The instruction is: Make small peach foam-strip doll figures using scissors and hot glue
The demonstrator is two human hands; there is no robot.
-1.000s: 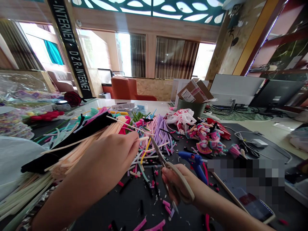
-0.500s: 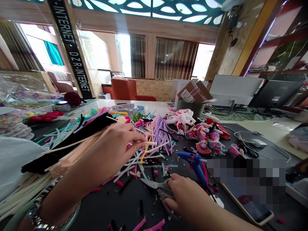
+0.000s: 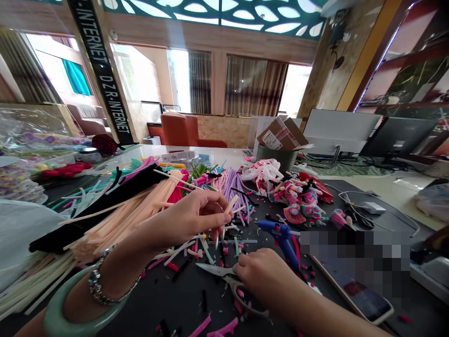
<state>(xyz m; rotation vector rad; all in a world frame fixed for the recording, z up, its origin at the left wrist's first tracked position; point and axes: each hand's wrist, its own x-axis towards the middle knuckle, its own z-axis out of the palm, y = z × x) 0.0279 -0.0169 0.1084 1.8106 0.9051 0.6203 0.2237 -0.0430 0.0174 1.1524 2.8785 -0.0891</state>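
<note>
My left hand (image 3: 198,213) is closed in a pinch on a short cream pipe cleaner (image 3: 231,204), whose end sticks up past the thumb. Closed around one handle of a pair of scissors (image 3: 214,269) is my right hand (image 3: 261,274). The scissors' blades point left, low over the black tabletop, and their other handle loop shows below the hand. Under and left of my left hand lies a thick bundle of peach pipe cleaners (image 3: 121,224). Purple pipe cleaners (image 3: 232,182) are heaped behind it. A blue glue gun (image 3: 288,245) lies just beyond my right hand.
A phone (image 3: 372,299) lies at the right. Finished pink and blue pipe-cleaner figures (image 3: 298,199) are piled beside a white plastic bag (image 3: 264,173). Coloured scraps litter the black mat. Monitors (image 3: 340,135) and a cardboard box (image 3: 282,133) stand at the back.
My left hand has moved right and slightly down, turning with the cream pipe cleaner, which now points upward. My right hand and the scissors have shifted slightly left, and the lower handle loop shows more.
</note>
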